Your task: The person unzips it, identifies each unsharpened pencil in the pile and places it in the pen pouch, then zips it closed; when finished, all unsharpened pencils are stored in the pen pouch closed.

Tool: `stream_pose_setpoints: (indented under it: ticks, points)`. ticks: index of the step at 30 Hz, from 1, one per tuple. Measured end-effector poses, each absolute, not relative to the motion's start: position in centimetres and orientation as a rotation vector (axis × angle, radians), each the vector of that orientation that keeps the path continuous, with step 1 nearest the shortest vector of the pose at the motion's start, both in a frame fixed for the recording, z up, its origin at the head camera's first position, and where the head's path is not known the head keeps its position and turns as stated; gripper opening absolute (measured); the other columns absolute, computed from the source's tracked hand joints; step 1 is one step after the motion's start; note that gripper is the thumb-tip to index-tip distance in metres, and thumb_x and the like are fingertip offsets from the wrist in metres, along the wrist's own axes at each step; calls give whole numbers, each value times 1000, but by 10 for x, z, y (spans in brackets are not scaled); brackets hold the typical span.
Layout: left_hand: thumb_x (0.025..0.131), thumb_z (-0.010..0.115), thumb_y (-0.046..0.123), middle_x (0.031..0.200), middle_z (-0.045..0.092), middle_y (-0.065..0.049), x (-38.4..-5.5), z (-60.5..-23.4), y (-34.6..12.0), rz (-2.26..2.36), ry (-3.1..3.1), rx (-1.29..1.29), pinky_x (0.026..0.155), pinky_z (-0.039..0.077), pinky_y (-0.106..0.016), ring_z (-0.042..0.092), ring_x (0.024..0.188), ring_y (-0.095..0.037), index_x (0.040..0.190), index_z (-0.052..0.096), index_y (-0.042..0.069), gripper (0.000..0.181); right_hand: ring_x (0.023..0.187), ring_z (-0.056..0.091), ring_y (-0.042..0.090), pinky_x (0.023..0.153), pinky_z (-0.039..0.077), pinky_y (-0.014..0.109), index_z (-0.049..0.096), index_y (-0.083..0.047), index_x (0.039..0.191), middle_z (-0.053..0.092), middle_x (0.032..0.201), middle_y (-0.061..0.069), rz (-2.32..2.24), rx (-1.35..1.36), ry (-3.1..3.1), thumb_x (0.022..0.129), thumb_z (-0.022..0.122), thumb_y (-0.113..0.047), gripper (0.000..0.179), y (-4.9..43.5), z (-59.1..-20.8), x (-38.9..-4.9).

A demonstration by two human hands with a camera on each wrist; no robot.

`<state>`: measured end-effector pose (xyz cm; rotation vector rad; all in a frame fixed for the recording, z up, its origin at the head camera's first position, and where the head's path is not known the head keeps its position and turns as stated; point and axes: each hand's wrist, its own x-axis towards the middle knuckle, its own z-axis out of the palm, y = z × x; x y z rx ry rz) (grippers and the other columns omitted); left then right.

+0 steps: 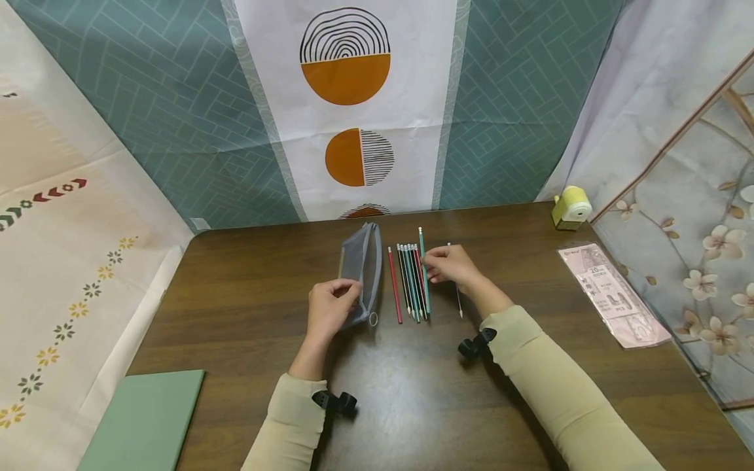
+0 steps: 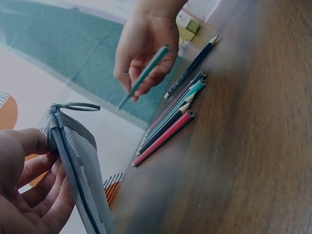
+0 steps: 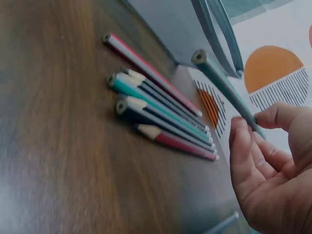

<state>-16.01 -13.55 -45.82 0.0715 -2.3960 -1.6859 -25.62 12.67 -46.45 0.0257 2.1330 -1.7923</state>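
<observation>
My left hand grips a grey zippered pencil pouch by its near end. A ring hangs from the zip, and the pouch mouth gapes toward the right. My right hand pinches a green pencil between thumb and fingers. In the left wrist view this green pencil is raised off the table, its unsharpened end up. Below it lie several green, black and red pencils side by side. A red pencil lies slightly apart on their left. One dark pencil rests alone under my right wrist.
A yellow pencil sharpener stands at the table's back right corner. In front of it lies a pink printed package. A flat green board lies at the front left. Patterned cloths hang behind the brown table and at its sides.
</observation>
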Motion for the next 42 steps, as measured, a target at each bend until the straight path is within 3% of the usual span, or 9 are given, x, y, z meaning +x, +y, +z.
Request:
stream_pose_setpoints:
  ticks: [11, 18, 26, 42]
  points:
    - [88, 76, 7, 74, 72, -12, -161, -457, -129, -1710, -2390, 61, 54, 55, -21, 62, 55, -9, 91, 78, -3, 11, 65, 65, 10, 63, 58, 22, 59, 16, 126, 68, 95, 13, -1854, -38, 2034, 99, 60, -6, 35, 102, -451, -255]
    - [88, 76, 8, 72, 72, -11, -162, -459, -126, -1717, -2396, 46, 54, 54, -21, 61, 54, -8, 91, 78, -3, 12, 66, 65, 9, 63, 58, 21, 57, 16, 128, 64, 118, 32, -1870, -62, 1995, 99, 60, -6, 37, 89, -444, -254]
    - [88, 76, 8, 70, 71, -11, -162, -458, -124, -1710, -2393, 40, 53, 55, -21, 61, 53, -8, 90, 78, -3, 12, 65, 65, 10, 64, 58, 22, 61, 15, 123, 67, 89, 9, -1868, -106, 1996, 98, 62, -7, 33, 79, -445, -255]
    - [90, 74, 7, 72, 72, -12, -160, -462, -117, -1710, -2440, -33, 55, 57, -25, 66, 56, -15, 91, 78, -3, 11, 65, 67, 10, 61, 57, 21, 65, 13, 118, 69, 87, 10, -1792, -122, 2038, 98, 65, -9, 29, 65, -450, -254]
